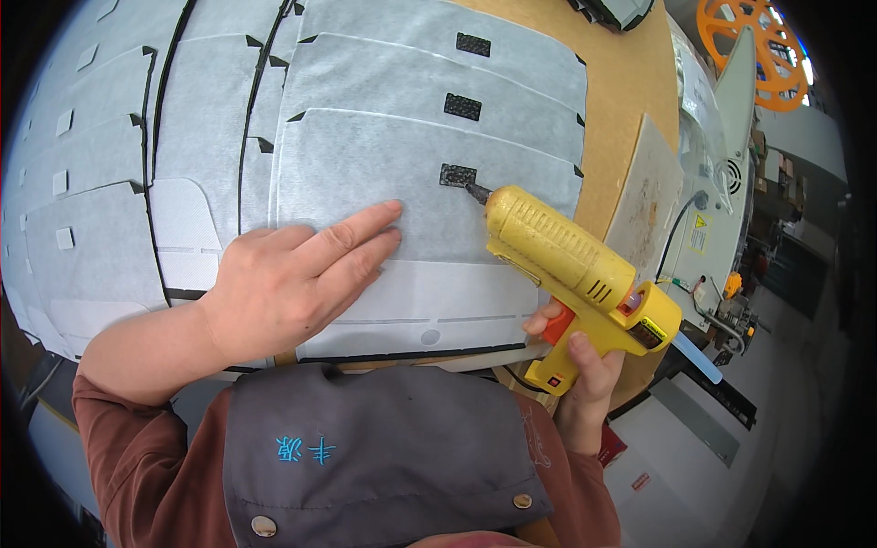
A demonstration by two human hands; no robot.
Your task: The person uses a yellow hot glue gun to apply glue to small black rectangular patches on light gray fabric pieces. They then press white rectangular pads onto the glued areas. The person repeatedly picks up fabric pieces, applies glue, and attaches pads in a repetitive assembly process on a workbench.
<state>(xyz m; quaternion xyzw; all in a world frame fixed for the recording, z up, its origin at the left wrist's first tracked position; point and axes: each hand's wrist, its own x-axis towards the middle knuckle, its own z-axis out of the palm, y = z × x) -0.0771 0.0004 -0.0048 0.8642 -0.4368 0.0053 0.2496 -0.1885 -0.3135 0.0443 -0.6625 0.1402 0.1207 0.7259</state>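
My right hand (594,370) grips a yellow hot glue gun (566,265) by its handle, with a finger at the orange trigger. The gun's dark nozzle (477,193) points up and left, at the lower right edge of a small black textured patch (457,175). That patch lies on the nearest of several overlapping pale grey fabric-faced panels (365,173). My left hand (292,265) rests flat on this panel, fingers stretched toward the patch and holding nothing. Two more panels behind it carry similar black patches (462,107). Whether glue is on the patch cannot be made out.
More grey panels with small white squares (64,237) lie stacked at the left. Brown board (630,55) shows at the right, with a stained pale plate (644,183) on it. Beyond stand a light-coloured machine (708,219) and an orange reel (754,46).
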